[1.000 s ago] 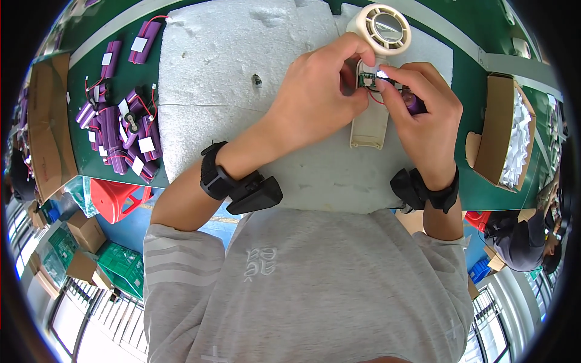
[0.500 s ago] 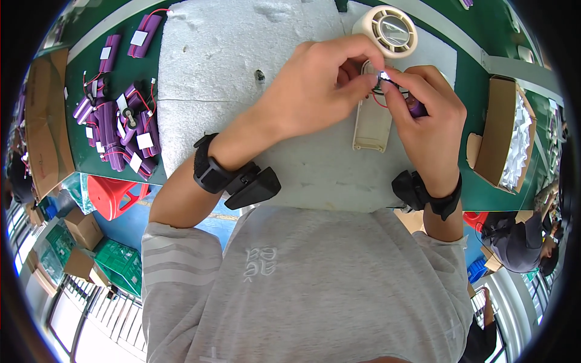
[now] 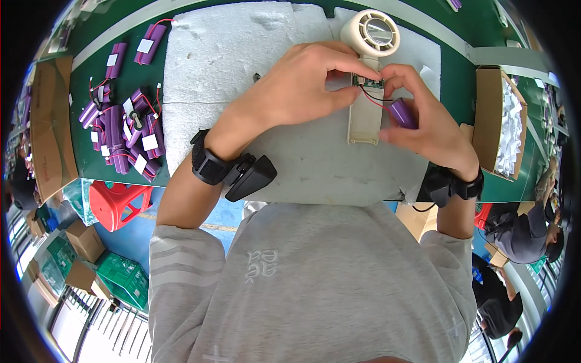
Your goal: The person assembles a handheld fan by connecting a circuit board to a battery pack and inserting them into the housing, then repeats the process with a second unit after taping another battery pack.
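Observation:
A cream handheld fan lies on the foam, its round head (image 3: 352, 41) away from me and its open handle shell (image 3: 364, 124) toward me. A green circuit board (image 3: 368, 81) shows at the top of the shell. My left hand (image 3: 308, 85) grips the fan at this board, thumb on one side and fingers across. In my right hand (image 3: 433, 124) is a purple battery pack (image 3: 404, 114), held beside the shell; its thumb is slightly blurred, and its index fingertip is near the board. Red and black wires (image 3: 376, 100) run between battery and board.
White foam sheet (image 3: 212, 60) covers the green table under the work. Several purple battery packs (image 3: 115, 130) are heaped at left. An open cardboard box (image 3: 487, 124) with white pieces stands at right. A red stool (image 3: 121, 202) is below left; other people (image 3: 523, 233) are at lower right.
Both hands were pinching the wire end over the board. My right hand has moved down and right with the battery pack, while my left fingers have come down onto the board area.

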Motion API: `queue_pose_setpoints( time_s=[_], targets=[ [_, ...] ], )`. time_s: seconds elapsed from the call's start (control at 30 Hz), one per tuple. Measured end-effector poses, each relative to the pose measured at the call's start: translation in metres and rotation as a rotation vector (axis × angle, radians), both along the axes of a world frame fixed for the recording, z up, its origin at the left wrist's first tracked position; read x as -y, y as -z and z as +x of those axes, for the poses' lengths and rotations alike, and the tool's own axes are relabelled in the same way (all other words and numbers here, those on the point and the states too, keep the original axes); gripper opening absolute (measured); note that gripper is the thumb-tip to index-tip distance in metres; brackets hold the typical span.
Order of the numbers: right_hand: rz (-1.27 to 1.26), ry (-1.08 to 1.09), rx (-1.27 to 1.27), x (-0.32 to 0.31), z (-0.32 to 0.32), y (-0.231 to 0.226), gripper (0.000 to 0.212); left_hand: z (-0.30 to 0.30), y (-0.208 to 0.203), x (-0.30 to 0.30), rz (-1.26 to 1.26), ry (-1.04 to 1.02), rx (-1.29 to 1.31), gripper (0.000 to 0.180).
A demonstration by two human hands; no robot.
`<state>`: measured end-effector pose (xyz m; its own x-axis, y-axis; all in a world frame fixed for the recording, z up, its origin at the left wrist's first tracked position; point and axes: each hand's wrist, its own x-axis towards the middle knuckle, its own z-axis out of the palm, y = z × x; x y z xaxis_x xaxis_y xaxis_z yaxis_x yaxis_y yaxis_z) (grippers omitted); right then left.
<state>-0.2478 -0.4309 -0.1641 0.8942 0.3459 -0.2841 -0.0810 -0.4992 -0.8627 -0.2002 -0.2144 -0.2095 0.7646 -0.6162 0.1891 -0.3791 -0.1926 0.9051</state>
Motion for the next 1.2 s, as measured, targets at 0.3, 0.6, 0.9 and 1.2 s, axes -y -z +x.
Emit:
queue_pose_setpoints(
  time_s=[0.3, 0.6, 0.9, 1.2],
  targets=[
    [-0.139, 0.356, 0.009, 0.018, -0.023, -0.003, 0.036, -0.01, 0.0, 0.01, -0.029, -0.161, -0.103, 0.027],
    [-0.553, 0.037, 0.697, 0.015, -0.035, -0.001, 0.011, -0.013, 0.001, 0.013, -0.042, -0.177, -0.056, 0.028],
    [-0.738, -0.215, 0.718, 0.009, -0.031, -0.015, 0.011, -0.012, -0.003, 0.013, -0.057, -0.134, -0.06, 0.03],
    [-0.988, -0.343, 0.732, -0.003, -0.038, -0.007, 0.006, -0.013, -0.006, 0.011, -0.04, -0.11, -0.062, 0.033]
  ],
)
